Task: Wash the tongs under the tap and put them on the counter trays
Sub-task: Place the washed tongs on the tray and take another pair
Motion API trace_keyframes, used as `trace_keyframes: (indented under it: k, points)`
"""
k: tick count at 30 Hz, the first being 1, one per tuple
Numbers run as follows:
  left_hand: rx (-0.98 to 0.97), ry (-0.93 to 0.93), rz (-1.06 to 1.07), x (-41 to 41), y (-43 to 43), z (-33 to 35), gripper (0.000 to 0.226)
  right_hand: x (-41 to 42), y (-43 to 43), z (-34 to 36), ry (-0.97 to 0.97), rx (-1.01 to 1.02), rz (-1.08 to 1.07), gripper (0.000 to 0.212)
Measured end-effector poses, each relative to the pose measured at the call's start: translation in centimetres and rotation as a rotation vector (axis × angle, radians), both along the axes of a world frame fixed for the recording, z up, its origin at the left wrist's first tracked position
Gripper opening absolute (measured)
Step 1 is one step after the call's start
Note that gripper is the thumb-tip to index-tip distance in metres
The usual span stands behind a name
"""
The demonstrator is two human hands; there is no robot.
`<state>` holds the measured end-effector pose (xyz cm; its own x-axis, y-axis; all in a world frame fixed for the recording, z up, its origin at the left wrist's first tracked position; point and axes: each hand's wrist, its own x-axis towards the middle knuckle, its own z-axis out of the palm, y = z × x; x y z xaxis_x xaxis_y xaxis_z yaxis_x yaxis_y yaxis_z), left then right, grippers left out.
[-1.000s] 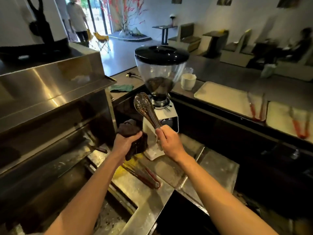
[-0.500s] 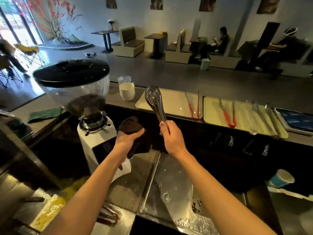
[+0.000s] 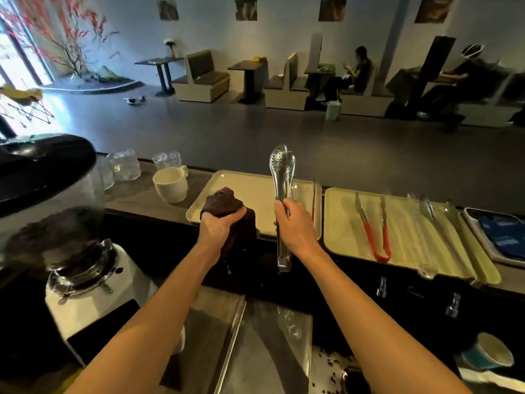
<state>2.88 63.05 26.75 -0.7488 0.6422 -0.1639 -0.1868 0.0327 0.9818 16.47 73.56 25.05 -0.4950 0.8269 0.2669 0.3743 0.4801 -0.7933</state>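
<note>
1. Head view, the only one here: the right hand (image 3: 295,226) has its fingers curled round the middle of the steel tongs (image 3: 282,177). They stand nearly upright, perforated scoop ends up and hinge end hanging below the wrist.
2. The two arms of the tongs sit close together. They're held in the air at the near edge of the left tray (image 3: 250,189), not lying on it.
3. The left hand (image 3: 218,226) is clenched round a bunched dark brown cloth (image 3: 224,201), which sticks out above the fist and hangs down below it, just beside the tongs.
4. The second tray (image 3: 409,223) to the right holds a red-handled pair (image 3: 375,231) and, further right, a blurry all-metal pair (image 3: 437,223), both lying flat.
5. A thin red-tipped piece pokes out behind the right hand on the left tray; too hidden to say more.
6. A white mug (image 3: 170,184) stands on the counter left of the trays, and the coffee grinder (image 3: 85,280) is down at the far left.
</note>
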Motion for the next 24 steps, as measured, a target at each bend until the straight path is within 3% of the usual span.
trace_keyframes:
  k: [4,11,15,24]
  points:
    - [-0.027,-0.005,0.049,-1.7,3.0,-0.3,0.027,-1.9,3.4,0.8,-0.26,0.103,-0.099,0.035]
    - [0.013,-0.09,0.053,-2.6,5.7,-0.3,0.022,-5.9,7.7,-0.8,-0.461,0.139,-0.125,0.041]
    - [0.004,-0.115,0.034,-2.8,6.4,-1.0,0.024,-7.1,8.7,-1.0,-0.607,0.121,-0.091,0.028]
    - [0.036,-0.163,0.032,-3.2,6.2,-1.6,0.037,-8.4,9.1,-2.9,-0.733,0.178,-0.109,0.023]
